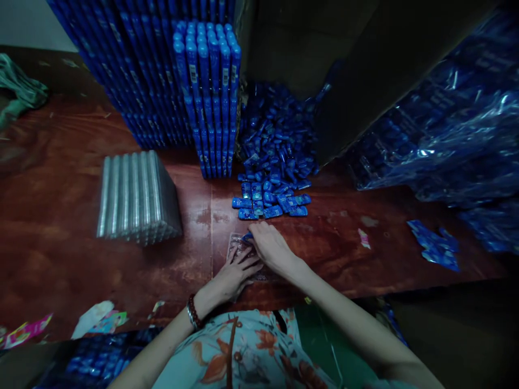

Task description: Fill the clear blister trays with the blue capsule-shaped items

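A clear plastic tray [234, 241] lies flat on the wooden table near its front edge. My left hand [239, 270] rests on it with the fingers spread. Closed around a small blue packet [246, 236], my right hand [265, 243] is at the tray's far edge, above my left fingertips. Most of that packet is hidden by the fingers. Just beyond my hands lie several blue packets [258, 205], flat and loosely grouped. They run back into a large heap of the same packets [275, 129].
Left of my hands stands a block of stacked clear trays [133, 194]. Tall stacks of filled blue trays [211, 108] rise behind. Cardboard [365, 81] flanks the heap, and wrapped blue bundles [441, 119] fill the right. A blue wrapper scrap [436, 246] lies on the wooden table [194, 216].
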`<state>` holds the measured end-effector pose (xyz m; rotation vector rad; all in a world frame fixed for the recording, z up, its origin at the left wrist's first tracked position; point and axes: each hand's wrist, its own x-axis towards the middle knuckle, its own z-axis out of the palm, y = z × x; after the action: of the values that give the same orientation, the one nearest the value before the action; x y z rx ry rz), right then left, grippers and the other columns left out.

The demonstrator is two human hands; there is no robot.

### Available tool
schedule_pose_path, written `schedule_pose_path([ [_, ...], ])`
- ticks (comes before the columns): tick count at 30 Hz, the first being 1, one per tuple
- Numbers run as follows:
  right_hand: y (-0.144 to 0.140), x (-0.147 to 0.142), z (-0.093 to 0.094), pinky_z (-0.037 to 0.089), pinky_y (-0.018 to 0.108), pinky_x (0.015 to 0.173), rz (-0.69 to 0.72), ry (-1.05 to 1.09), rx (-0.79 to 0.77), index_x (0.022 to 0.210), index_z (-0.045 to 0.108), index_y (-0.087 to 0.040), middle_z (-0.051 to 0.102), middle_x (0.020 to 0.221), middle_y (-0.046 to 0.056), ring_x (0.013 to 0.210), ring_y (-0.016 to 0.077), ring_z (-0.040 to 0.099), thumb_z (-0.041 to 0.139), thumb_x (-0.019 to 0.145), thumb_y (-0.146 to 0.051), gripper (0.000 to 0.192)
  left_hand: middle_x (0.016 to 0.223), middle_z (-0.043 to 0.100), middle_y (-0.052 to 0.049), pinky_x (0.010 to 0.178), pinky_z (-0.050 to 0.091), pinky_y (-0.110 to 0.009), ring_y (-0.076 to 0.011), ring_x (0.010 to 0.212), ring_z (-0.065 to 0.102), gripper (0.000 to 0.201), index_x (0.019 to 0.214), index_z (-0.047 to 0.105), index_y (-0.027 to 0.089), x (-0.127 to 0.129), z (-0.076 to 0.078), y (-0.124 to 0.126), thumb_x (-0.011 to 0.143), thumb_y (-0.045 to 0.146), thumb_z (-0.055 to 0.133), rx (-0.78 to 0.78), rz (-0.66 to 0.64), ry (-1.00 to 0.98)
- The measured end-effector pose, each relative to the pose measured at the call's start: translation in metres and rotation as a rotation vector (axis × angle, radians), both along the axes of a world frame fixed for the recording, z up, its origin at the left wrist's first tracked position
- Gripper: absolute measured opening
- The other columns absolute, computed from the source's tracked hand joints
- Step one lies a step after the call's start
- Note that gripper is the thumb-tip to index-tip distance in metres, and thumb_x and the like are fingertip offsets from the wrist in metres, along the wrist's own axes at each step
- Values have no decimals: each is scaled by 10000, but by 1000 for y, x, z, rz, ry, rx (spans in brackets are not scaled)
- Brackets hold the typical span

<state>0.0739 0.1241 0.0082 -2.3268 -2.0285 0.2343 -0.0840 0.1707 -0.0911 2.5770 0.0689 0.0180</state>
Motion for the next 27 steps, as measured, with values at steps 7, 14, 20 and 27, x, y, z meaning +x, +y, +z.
schedule_pose_path([
  [7,9,-2,-13,426,335,811,121,-82,-50,971,568,-150,635,950,102,930,238,542,499,806,-56,202,1467,361,-14,1143,75,-573,-245,1422,131,505,1378,380,302,0,-1,0,889,224,477,-50,23,-10],
  [14,11,5,-10,406,333,832,123,14,-42,931,614,-198,658,945,71,932,218,562,487,851,-121,169,1463,368,-12,1143,64,-574,-249,1413,165,525,1397,347,312,1,-1,2,894,235,475,-88,-3,-9],
  [20,11,84,-19,406,370,807,-75,-56,-51,1142,594,-186,601,1164,107,1050,267,503,435,831,-46,376,1496,307,0,1133,74,-586,-280,1413,152,595,1416,312,298,2,-4,0,865,192,509,-43,-7,31],
  [27,-24,104,-56,446,372,828,-212,94,101,1218,493,-140,609,1105,141,986,247,571,395,898,-180,337,1497,304,0,1135,79,-580,-269,1412,160,568,1412,320,302,2,-1,0,880,179,475,-28,14,57],
])
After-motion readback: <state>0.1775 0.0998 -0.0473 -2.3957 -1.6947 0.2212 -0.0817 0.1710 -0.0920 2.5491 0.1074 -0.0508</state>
